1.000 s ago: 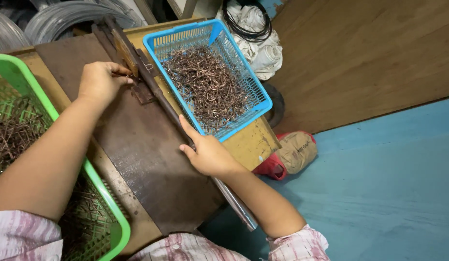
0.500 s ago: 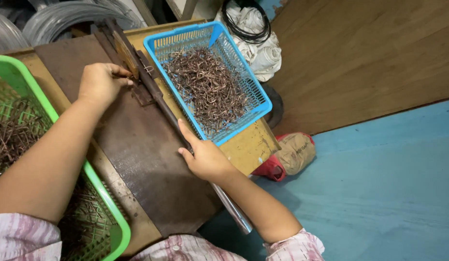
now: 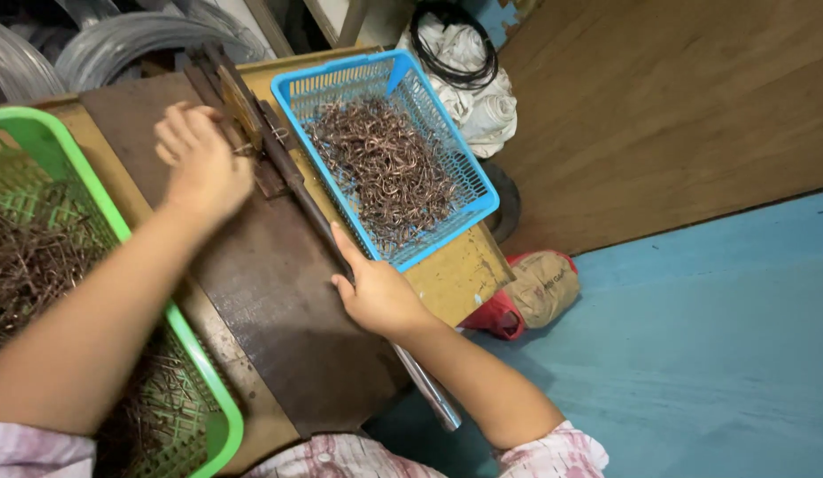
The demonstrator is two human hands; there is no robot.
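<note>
My left hand [image 3: 200, 161] rests at the far end of a dark metal plate [image 3: 270, 310], its fingers pinching a small bent wire piece [image 3: 245, 148] against the jaws of a bending tool. A long metal lever bar [image 3: 376, 327] runs from those jaws toward me. My right hand [image 3: 376, 292] is closed around that bar about halfway along. Beside the bar on the right sits a blue plastic basket [image 3: 478, 190] filled with several bent brown wire hooks. At the left a green basket [image 3: 199, 354] holds straight rusty wire pieces.
The plate lies on a yellowish wooden bench [image 3: 455, 270]. Coils of grey wire [image 3: 119, 44] lie behind it. A white cloth bundle with black cable [image 3: 469, 80] and a red and tan sack [image 3: 531, 292] sit on the floor to the right, near a wooden panel [image 3: 677, 115].
My right hand has slid a little along the lever bar, and the bar has swung slightly. My left hand stays at the jaws with the wire piece.
</note>
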